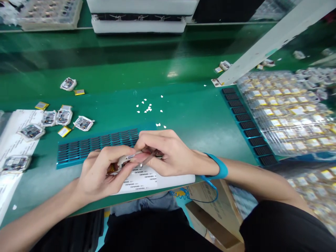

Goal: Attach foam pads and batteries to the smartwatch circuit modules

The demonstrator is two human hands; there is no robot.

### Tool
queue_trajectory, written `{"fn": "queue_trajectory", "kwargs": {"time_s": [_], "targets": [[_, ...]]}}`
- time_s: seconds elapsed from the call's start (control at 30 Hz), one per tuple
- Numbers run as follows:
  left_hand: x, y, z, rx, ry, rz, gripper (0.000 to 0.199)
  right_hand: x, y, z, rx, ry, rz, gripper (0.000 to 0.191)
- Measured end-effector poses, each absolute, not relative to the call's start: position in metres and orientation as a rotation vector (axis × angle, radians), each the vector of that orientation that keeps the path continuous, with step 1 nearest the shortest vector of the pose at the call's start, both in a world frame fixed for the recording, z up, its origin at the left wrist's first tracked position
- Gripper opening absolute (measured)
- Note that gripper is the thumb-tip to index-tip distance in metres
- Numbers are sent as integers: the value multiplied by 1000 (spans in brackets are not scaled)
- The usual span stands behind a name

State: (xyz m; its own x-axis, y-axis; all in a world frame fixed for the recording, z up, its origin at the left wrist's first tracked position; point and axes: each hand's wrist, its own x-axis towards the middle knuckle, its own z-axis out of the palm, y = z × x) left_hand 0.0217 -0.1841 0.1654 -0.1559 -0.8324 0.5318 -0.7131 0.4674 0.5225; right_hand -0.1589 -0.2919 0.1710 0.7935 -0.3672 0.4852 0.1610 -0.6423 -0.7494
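Observation:
My left hand (105, 171) is closed round a small white device housing (125, 159), held above the front edge of the bench. A yellow-wrapped battery (111, 169) shows between its fingers and palm. My right hand (168, 154) meets it from the right, pinching slim metal tweezers (148, 159) whose end lies against the housing's side. Fingers cover most of the housing and much of the tweezers. Under both hands lies a white sheet printed with CROWN lettering (143, 178). Just behind them is a blue strip with rows of black pads (97, 143).
Several open housings with circuit boards (83, 123) and loose batteries (64, 131) lie at left. Small white bits (149, 108) are scattered mid-bench. At right stand another black-pad strip (244, 124), stacked clear battery trays (283, 108) and a slanted white post (262, 38). A blue wrist strap (222, 168) trails a coiled cord.

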Motion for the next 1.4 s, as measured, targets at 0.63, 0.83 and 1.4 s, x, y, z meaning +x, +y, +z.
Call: {"fn": "queue_trajectory", "kwargs": {"time_s": [0.63,0.83,1.4], "targets": [[30,-189,155,1124,-2273,-728,19,-178,-347,188,-2380,194,-531,68],[34,-190,154,1156,-2255,-749,19,-173,-346,178,-1904,209,-305,56],[26,-189,152,1193,-2171,-700,16,-165,-347,162,-1731,211,-92,53]]}}
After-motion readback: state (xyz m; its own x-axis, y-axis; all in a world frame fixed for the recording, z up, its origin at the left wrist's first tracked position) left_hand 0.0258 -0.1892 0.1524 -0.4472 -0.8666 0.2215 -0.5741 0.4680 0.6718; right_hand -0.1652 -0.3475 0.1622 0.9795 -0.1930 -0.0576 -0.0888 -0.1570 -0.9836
